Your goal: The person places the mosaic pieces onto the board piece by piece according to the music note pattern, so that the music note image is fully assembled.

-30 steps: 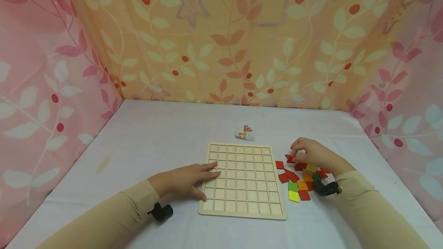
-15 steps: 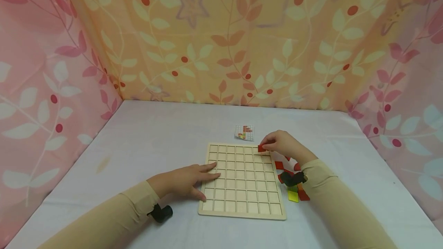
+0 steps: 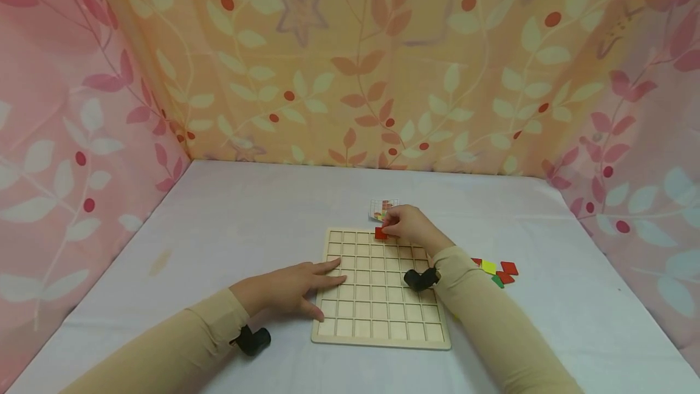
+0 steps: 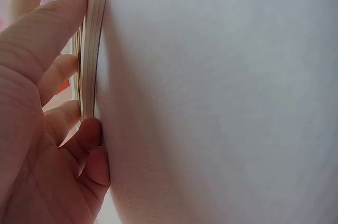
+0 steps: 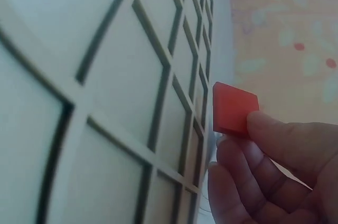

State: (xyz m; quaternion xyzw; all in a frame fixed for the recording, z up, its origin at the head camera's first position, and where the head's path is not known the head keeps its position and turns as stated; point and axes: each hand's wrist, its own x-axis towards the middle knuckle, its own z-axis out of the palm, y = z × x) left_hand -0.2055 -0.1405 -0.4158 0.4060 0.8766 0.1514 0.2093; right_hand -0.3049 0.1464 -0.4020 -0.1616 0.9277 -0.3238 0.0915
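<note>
A pale wooden board [image 3: 380,309] with a grid of raised lines lies flat on the table. My left hand [image 3: 287,287] rests on its left edge, with straight fingers spread over the frame. In the left wrist view, the thumb and two fingers [image 4: 66,65] lie on the top side and the others bend against the edge. Between thumb and fingers my right hand [image 3: 411,225] pinches a red square tile [image 5: 235,109], just over the board's far edge. In the head view this tile is partly covered by the fingers. Whether it touches the board, I cannot tell.
A small printed card [image 3: 377,208] with a coloured grid pattern lies beyond the board, partly behind the right hand. Loose red, yellow [image 3: 489,267] and green [image 3: 497,281] tiles lie to the board's right, some hidden by the right sleeve. Patterned cloth [image 3: 350,65] walls the table's back and sides.
My right hand picked the red tile from the pile and carried it left, over the board's far edge. The left hand has stayed on the board.
</note>
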